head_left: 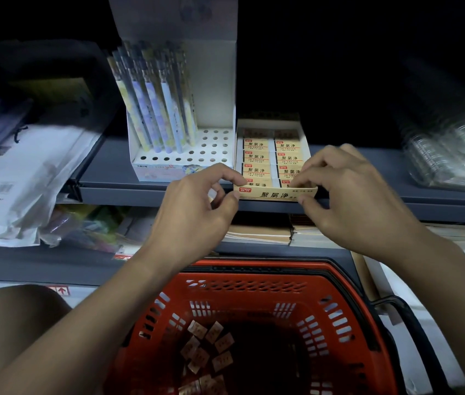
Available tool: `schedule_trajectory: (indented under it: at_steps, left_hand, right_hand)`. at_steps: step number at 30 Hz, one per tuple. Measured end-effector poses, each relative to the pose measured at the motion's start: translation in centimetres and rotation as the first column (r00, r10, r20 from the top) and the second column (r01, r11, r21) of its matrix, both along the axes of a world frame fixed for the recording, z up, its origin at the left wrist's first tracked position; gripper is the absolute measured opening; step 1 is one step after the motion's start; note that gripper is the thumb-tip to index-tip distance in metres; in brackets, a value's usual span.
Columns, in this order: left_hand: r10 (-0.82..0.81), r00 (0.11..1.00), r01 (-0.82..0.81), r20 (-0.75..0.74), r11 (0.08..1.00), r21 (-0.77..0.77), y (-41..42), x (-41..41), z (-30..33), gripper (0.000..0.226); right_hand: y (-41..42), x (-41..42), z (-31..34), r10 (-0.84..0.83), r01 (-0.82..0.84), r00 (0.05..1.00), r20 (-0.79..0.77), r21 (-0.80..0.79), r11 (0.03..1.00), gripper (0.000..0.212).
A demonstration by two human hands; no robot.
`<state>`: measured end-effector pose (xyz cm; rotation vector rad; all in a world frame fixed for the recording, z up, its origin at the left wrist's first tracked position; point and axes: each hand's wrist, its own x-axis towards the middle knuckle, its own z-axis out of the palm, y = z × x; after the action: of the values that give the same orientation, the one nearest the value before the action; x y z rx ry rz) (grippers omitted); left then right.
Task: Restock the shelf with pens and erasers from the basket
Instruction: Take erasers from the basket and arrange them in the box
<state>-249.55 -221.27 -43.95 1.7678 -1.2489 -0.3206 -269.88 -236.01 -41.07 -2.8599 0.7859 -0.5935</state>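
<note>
Left hand (200, 201): thumb and forefinger pinch front-left corner of eraser box (275, 192). Right hand (348, 195): fingers curled, pinching front-right corner. Box front overhangs shelf edge (151, 192); bare shelf right of right hand. Box holds two columns of erasers (257, 158). Pen display box (183, 155) beyond left hand: pens (157, 109) upright, many holes vacant. Red basket (254, 323) below hands, loose erasers inside.
</note>
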Motion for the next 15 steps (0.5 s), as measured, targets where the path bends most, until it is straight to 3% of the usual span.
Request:
schedule_trajectory:
  at_steps: [9,12,15]
  left_hand:
    - [-0.023,0.996,0.026,-0.083,0.999,0.028,0.2,-0.3,0.7,0.015]
    - [-0.084,0.968,0.084,-0.238,0.996,-0.010,0.5,-0.3,1.0,0.016]
    - [-0.176,0.878,0.148,-0.445,0.984,-0.098,0.7,0.1,1.2,0.037]
  right_hand:
    - [0.4,0.3,-0.2,-0.020,0.020,1.000,-0.004,-0.020,1.000,0.022]
    - [0.6,0.3,-0.3,-0.026,0.027,1.000,0.011,-0.018,0.999,0.023]
    - [0.7,0.3,-0.4,-0.030,0.030,0.999,0.015,-0.020,0.999,0.023]
